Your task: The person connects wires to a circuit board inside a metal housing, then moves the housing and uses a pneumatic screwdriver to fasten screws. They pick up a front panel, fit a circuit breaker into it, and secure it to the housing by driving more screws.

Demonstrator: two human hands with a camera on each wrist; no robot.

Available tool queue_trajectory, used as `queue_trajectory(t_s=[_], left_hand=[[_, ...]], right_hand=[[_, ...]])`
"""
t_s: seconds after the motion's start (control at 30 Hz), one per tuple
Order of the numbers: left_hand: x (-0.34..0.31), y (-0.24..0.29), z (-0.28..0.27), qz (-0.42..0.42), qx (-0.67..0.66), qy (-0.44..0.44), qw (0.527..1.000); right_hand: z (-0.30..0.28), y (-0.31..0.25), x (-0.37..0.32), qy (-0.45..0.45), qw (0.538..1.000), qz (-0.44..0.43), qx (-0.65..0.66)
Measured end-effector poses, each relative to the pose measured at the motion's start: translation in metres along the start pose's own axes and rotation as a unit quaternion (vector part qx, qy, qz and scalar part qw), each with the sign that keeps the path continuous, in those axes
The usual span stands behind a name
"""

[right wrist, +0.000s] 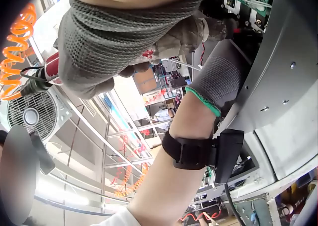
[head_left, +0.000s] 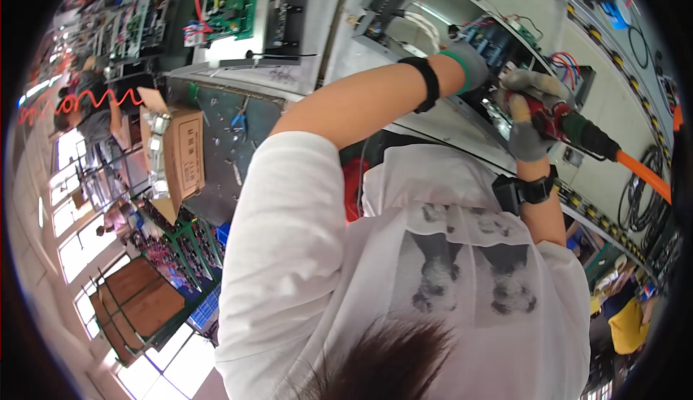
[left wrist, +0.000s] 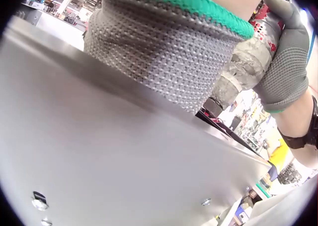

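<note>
An open metal chassis [head_left: 375, 6] lies on the bench, with wires and dark cylindrical capacitors [head_left: 491, 45] inside. My gloved left hand [head_left: 471, 66] reaches into it beside the capacitors. In the left wrist view the chassis's side panel [left wrist: 124, 151] hides that hand's fingers, so I cannot tell how they lie. My gloved right hand [head_left: 528, 138] grips a red-and-grey power screwdriver [head_left: 552, 120] trailing an orange hose [head_left: 642, 172]. In the right wrist view, the screwdriver's taped nose [right wrist: 186, 39] points into the chassis, close to the left hand [right wrist: 221, 77].
Left of the chassis lies a green circuit board [head_left: 234, 6]. An open cardboard box [head_left: 189, 154] and blue-handled pliers [head_left: 239, 120] are on the dark surface nearby. Coiled black cable [head_left: 639, 187] hangs at the right. A person [head_left: 94, 107] stands far left.
</note>
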State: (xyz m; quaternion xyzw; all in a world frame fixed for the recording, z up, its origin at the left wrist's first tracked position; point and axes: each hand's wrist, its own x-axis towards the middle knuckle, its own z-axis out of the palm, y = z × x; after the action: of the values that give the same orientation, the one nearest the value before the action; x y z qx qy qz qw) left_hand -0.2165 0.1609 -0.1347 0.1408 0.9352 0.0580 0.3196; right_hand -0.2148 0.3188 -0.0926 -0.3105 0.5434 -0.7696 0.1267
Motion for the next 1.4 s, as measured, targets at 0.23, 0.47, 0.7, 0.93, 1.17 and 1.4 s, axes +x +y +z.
queue_trajectory(t_s=[0.23,0.47,0.7,0.93,1.17,1.4], left_hand=[[0.013,-0.004,0.020,0.014,0.028,0.033,0.999],[0.025,0.000,0.042,0.035,0.026,0.103,0.994],[-0.005,-0.013,0.018,0.024,-0.032,0.061,0.997],[-0.011,-0.014,0.015,0.043,-0.063,0.048,0.996],[0.000,-0.014,0.017,0.036,-0.073,0.013,0.997],[0.004,-0.017,0.016,0.075,-0.056,0.002,0.996]], right_hand=[[0.008,0.007,0.001,-0.013,0.998,-0.008,-0.064],[0.016,-0.003,0.006,0.027,0.999,-0.007,-0.021],[0.020,-0.004,0.013,-0.008,0.998,-0.037,-0.052],[0.031,-0.005,0.008,0.018,0.999,-0.022,-0.019],[0.028,-0.001,0.010,0.017,0.998,-0.036,0.039],[0.008,0.012,0.006,0.012,1.000,0.001,0.020]])
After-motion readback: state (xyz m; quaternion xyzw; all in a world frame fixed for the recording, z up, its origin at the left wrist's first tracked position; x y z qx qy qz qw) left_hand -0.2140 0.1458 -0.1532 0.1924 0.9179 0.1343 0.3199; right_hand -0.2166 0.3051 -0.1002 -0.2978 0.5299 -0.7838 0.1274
